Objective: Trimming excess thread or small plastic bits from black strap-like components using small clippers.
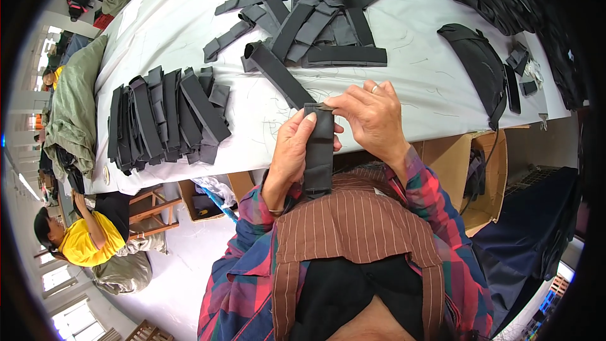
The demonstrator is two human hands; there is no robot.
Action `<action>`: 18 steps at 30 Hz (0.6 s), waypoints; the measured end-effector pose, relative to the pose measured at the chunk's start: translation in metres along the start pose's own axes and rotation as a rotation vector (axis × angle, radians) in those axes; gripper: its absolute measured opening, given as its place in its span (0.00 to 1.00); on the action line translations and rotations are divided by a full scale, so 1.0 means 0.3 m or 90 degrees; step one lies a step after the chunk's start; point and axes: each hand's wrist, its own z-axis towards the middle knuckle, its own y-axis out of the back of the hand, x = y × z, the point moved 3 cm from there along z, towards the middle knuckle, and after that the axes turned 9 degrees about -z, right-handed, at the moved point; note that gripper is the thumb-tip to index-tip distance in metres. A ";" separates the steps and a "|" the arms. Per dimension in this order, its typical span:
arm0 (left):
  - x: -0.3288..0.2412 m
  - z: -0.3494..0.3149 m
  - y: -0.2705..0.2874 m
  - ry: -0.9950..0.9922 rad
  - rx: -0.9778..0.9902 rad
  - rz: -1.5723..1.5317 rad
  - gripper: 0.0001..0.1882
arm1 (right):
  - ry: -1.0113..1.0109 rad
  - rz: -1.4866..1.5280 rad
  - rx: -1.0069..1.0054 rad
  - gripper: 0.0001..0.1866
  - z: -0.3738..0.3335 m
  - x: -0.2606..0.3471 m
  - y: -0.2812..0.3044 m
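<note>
My left hand (291, 149) grips a black fabric strip (319, 155), upright in front of my apron, with the thumb across its front near the upper end. At that upper end, my right hand (369, 117) pinches a small dark pointed thing (324, 107), mostly covered by the fingers. Just beyond the held strip lies another black strip (278, 76), reaching back to a loose heap of black fabric strips (315, 19). To the left, several similar strips stand in a neater row (161, 117) along the table edge.
A white-covered table (398, 101) spreads before me, with loose threads on it. A curved black fabric piece (473, 66) and a phone-like dark object (512, 88) lie right. Cardboard boxes (492, 180) stand below the edge. A person in yellow (98, 240) sits at left.
</note>
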 end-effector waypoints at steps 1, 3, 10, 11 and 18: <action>0.001 0.000 0.000 0.000 0.001 0.001 0.16 | 0.006 -0.011 0.006 0.07 0.000 -0.001 -0.002; 0.001 0.001 0.000 -0.001 0.003 0.002 0.16 | 0.012 -0.023 0.013 0.07 0.000 -0.001 -0.002; 0.005 0.002 0.008 -0.009 -0.001 0.022 0.16 | 0.008 0.000 0.033 0.07 0.009 -0.005 -0.007; 0.004 0.000 0.008 -0.009 -0.003 0.022 0.16 | -0.008 0.023 0.051 0.07 0.010 -0.007 -0.012; -0.013 0.027 0.025 -0.022 -0.002 -0.020 0.20 | -0.145 0.334 0.066 0.13 -0.015 0.009 -0.023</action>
